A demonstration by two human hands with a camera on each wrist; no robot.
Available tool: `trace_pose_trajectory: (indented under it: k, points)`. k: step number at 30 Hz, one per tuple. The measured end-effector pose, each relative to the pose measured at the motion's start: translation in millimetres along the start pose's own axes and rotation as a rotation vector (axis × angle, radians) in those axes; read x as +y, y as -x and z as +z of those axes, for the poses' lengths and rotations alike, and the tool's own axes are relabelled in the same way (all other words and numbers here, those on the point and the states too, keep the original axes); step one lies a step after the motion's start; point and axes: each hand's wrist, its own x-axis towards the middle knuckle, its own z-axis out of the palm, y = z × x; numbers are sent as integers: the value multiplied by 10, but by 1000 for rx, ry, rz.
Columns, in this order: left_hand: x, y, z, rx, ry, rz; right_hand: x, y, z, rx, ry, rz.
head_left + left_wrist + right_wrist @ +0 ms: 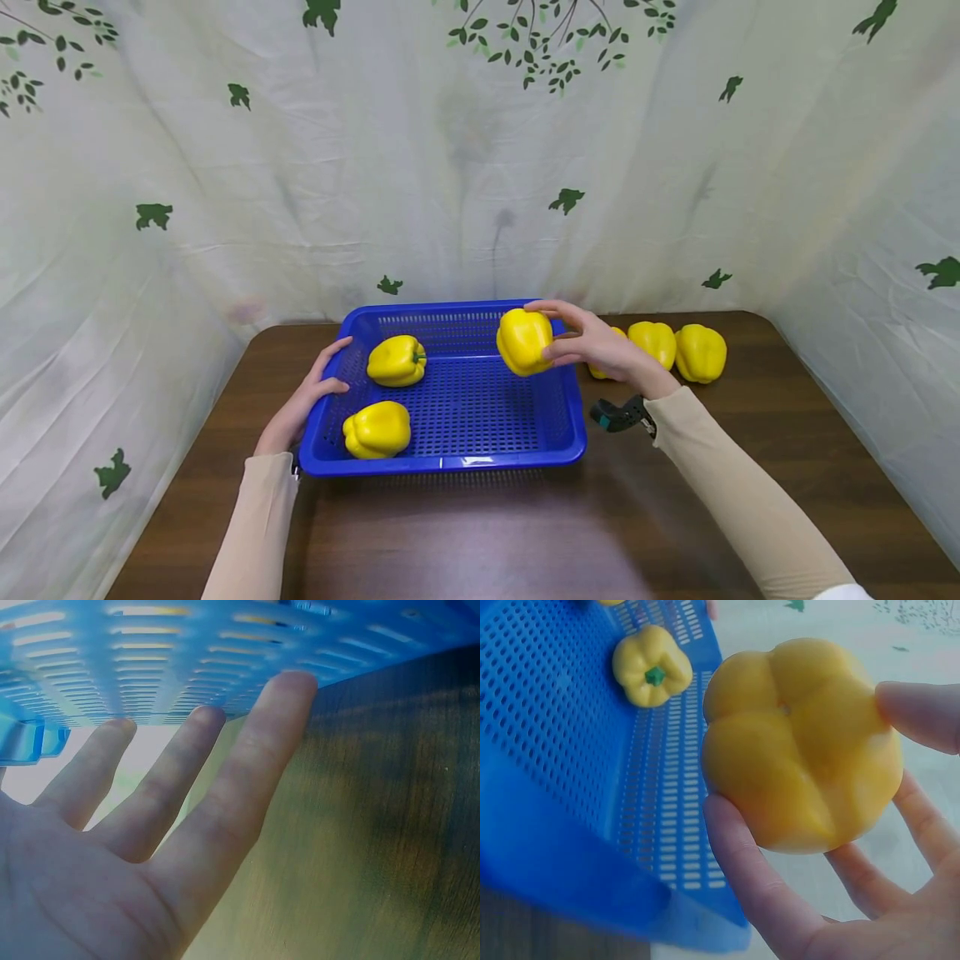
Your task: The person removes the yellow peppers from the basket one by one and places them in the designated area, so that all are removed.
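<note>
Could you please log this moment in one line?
right hand: holds yellow pepper over blue basket; left hand: grips basket's left rim; inside: two peppers

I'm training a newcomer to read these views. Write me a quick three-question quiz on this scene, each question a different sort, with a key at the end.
1. Count: how many yellow peppers lie inside the blue basket, leaving out the one held in the air?
2. True or false: every pepper in view is in or over the basket.
3. Fill in the blank: the person's ____ hand holds a pepper up near the basket's right end.

Key:
1. Two.
2. False; other peppers are on the table, right of the basket.
3. Right; the right hand holds the pepper, while the left hand is at the basket's left end.
</note>
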Motion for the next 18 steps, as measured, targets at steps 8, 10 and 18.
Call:
trace_pose_trajectory:
  k: [8,10,18]
  points:
    - [-23,-40,-16,-3,-9,42,16,132,-153,47,51,1]
    - [-23,-51,-16,1,-3,54,32,164,-194,58,62,7]
    - [-20,-15,-14,-8,3,10,80,289,-328,78,60,20]
